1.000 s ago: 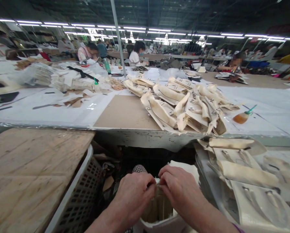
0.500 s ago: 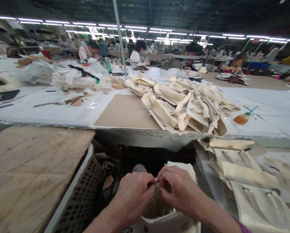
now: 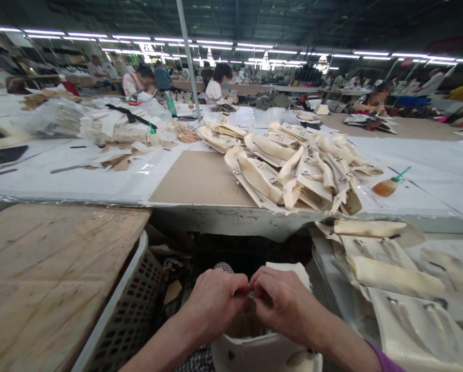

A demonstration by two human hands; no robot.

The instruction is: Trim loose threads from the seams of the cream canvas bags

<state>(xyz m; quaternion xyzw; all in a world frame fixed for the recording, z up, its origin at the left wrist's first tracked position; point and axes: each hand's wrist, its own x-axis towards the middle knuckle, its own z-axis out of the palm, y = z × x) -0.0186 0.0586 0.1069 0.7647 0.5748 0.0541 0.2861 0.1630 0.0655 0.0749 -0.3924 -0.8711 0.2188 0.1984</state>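
Observation:
My left hand [image 3: 213, 306] and my right hand [image 3: 281, 304] meet low in the middle of the view, fingertips pinched together on the upper edge of a cream leather piece [image 3: 255, 347] that rests in my lap. Both hands are closed on it. Its white lower edge curls up toward me. The pinched spot itself is hidden by my fingers. A heap of similar cream pieces [image 3: 293, 165] lies on the table ahead, and more cream pieces [image 3: 386, 268] are stacked to my right.
A worn wooden board [image 3: 49, 274] covers a white plastic crate [image 3: 126, 310] at my left. A brown cardboard sheet [image 3: 200, 178] and an orange glue bottle [image 3: 388, 186] lie on the long white table [image 3: 61, 175]. Other people work at tables further back.
My hands have stayed pinched on the piece and shifted slightly down and closer; the piece's white lower edge has risen further into view.

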